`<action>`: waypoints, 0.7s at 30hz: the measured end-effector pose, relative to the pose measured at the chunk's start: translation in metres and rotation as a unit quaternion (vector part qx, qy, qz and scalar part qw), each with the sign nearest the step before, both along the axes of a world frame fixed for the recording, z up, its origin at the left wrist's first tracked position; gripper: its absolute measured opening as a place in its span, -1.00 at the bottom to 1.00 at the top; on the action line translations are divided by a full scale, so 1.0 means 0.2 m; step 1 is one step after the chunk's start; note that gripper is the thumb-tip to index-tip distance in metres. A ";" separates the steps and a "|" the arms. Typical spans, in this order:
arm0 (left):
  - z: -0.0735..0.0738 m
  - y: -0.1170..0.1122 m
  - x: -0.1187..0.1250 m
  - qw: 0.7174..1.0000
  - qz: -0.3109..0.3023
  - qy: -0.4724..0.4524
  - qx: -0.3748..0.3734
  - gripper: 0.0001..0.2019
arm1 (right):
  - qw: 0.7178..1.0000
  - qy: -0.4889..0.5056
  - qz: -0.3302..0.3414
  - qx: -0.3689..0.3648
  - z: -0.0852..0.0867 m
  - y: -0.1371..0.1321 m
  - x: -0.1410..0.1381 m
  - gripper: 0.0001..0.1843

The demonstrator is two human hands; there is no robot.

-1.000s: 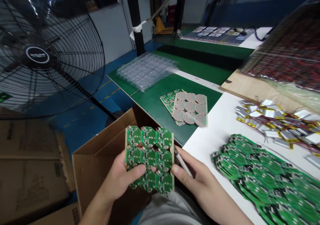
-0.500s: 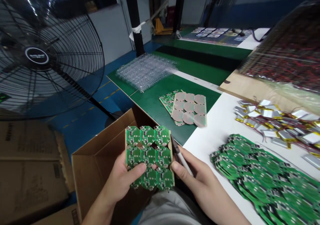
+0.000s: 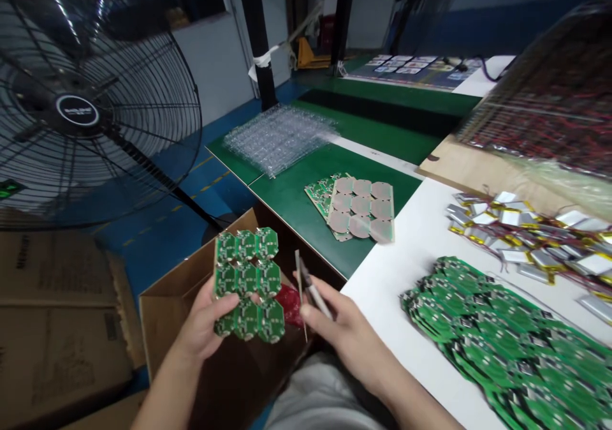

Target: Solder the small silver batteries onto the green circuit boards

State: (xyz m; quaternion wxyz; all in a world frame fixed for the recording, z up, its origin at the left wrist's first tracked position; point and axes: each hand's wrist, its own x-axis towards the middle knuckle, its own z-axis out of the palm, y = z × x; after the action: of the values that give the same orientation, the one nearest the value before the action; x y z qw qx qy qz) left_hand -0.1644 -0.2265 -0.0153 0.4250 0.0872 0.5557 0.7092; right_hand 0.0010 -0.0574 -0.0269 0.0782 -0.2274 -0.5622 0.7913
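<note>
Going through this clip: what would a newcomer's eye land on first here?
First, the green circuit board panel held up in the left hand over an open cardboard box, with the right hand beside it pinching a slim pointed tool. To the right, overlapping green circuit boards spread across a white table, with wired silver pouch batteries beyond. At far left stands a large black pedestal fan.

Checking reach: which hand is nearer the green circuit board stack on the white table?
Right hand, left of the stack; left hand farther off, over the cardboard box.
</note>
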 end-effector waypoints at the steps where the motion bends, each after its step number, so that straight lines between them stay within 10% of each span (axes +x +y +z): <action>1: 0.02 -0.03 -0.04 1.000 -0.016 0.016 -0.005 -0.55 | 1.000 -0.013 -0.003 0.027 -0.01 -0.01 -0.02 -0.48; 10: 0.08 -0.03 -0.10 0.950 -0.288 0.101 -0.061 -0.52 | 0.976 -0.052 -0.106 0.182 0.06 -0.05 0.06 -0.54; 14: 0.13 0.00 -0.12 0.920 -0.377 0.063 -0.089 -0.62 | 0.980 -0.070 -0.051 0.177 0.11 -0.07 0.09 -0.59; 17: 0.16 -0.01 -0.17 0.922 -0.375 0.031 -0.087 -0.55 | 0.995 -0.071 -0.006 0.074 0.15 -0.10 0.08 -0.66; 21: 0.12 -0.03 -0.15 0.977 -0.213 -0.009 0.026 -0.28 | 0.991 -0.059 -0.117 -0.039 0.18 -0.09 0.07 -0.55</action>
State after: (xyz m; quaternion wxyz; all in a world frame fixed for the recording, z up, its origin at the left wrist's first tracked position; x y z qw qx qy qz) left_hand -0.1950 -0.2319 0.0081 0.5688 0.2080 0.5021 0.6173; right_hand 0.0159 -0.0752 0.0083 0.1277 -0.3411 -0.5041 0.7831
